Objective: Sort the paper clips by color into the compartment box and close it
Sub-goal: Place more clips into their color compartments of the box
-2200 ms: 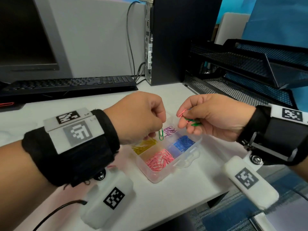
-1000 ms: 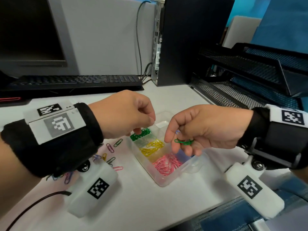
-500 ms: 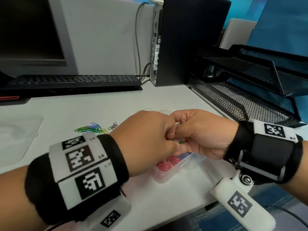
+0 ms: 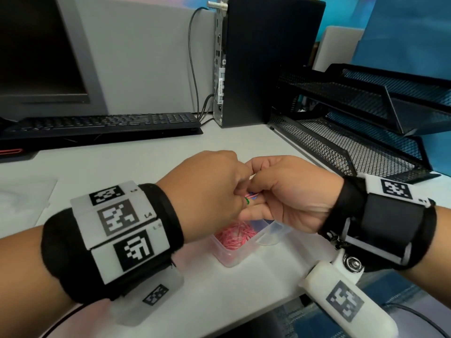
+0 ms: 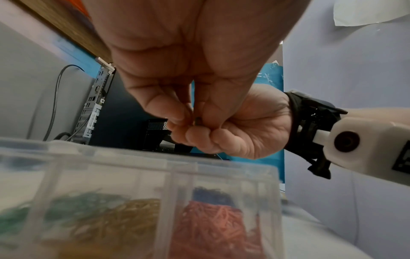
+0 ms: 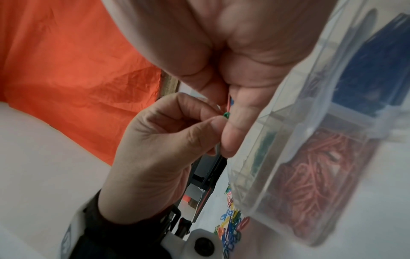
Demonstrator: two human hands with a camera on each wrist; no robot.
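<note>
Head view shows the clear compartment box (image 4: 240, 252) on the bench (image 4: 136, 167), directly beneath the two hands, its lid open and lying on the bench beyond the right hand's heel. Pink clips (image 4: 235, 236) fill the compartment nearest the person; the left wrist view adds green, yellow and blue heaps in the other cells, each seen blurred through the plastic wall. The left hand (image 4: 207, 191) and right hand (image 4: 290, 193) meet knuckle to knuckle above the box. The right hand has its fingers curled around a small bunch of paper clips (image 4: 250, 197), of which a green loop, a pink end and a bit of blue show between thumb and forefinger. The left hand has thumb and forefinger closed in a pinch on the green clip (image 6: 226, 114) at the edge of that bunch, so both hands are clamped on clips. More loose clips (image 6: 231, 222) lie on the bench beside the box, below the left wrist in the right wrist view. Compared with the frame one second earlier, when the left hand was over the green compartment and the right hand held its clips apart from it, the hands have come together; the half-second-old frame already shows them joined, and the pose has barely changed.
</note>
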